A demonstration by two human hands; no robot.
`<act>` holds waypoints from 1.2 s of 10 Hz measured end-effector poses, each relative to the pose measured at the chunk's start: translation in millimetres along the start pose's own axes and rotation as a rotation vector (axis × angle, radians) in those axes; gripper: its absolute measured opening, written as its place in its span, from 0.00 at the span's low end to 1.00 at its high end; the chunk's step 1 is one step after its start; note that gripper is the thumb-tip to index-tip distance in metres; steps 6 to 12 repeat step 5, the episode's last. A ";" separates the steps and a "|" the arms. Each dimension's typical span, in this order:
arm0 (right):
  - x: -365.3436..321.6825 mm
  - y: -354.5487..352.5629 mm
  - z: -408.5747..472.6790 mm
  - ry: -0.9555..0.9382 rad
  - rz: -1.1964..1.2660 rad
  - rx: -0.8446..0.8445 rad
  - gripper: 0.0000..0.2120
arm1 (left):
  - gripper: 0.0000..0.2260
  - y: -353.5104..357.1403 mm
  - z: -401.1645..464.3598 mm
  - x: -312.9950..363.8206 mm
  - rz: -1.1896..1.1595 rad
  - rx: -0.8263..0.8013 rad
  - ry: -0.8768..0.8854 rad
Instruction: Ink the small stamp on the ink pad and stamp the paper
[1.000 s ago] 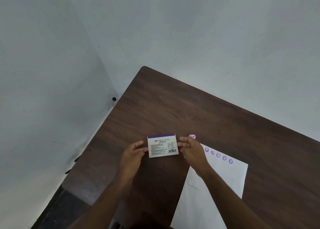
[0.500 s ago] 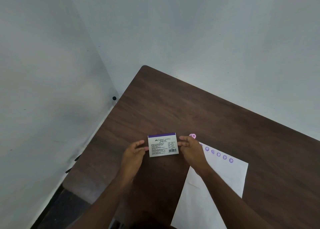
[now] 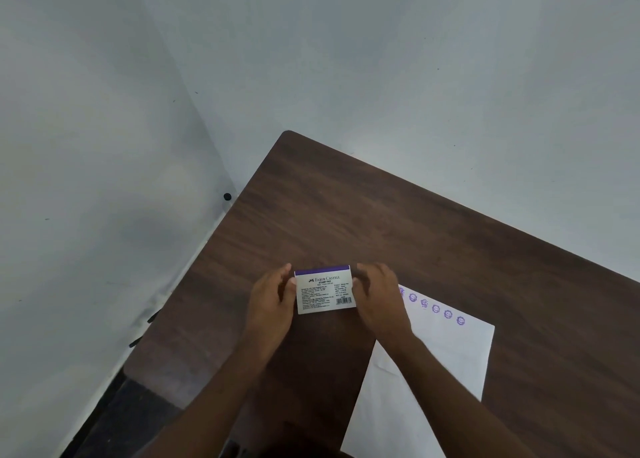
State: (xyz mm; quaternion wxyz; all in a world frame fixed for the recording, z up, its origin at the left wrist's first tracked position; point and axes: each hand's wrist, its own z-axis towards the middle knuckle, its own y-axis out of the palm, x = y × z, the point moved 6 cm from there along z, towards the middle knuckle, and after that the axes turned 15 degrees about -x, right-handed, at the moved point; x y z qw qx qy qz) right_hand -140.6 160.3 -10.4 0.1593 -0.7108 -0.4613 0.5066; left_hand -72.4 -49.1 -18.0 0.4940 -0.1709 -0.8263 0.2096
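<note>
— so where is the ink pad (image 3: 325, 292) sitting?

— closed, label side up, on the dark wood desk (image 3: 398, 222), roughly midway between the desk's left edge and the sheet of paper (image 3: 433, 371). the printed face reads faber-castell stamp pad, with a purple strip along its far edge and a barcode at the near right corner.

— and the hands?

— one on each short side. the left hand (image 3: 272, 305) curls against the pad's left end, fingertips touching it. the right hand (image 3: 379, 296) is pressed to the right end the same way. both are clamped on the pad between them, fingers bent, palms facing each other.

— is the pad lifted?

— cannot tell; it looks flat to the desk or just off it.

— the paper?

— white, lying slantwise toward the desk's near edge, just right of the pad. the right wrist crosses its upper left corner. a row of purple stamp marks (image 3: 436, 308) runs along its far edge.

— the small stamp?

— not visible; the right hand may cover it.
</note>
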 end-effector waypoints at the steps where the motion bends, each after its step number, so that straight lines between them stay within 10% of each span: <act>1: -15.2 -3.1 -0.4 -0.093 -0.140 0.010 0.24 | 0.21 0.5 2.8 23.7 0.191 -0.002 0.147; 5: -92.2 -204.7 -40.8 -0.313 -0.434 0.549 0.28 | 0.24 -47.5 2.6 224.3 0.510 0.200 0.717; 12: -92.2 -204.7 -40.8 -0.313 -0.434 0.549 0.28 | 0.24 -47.5 2.6 224.3 0.510 0.200 0.717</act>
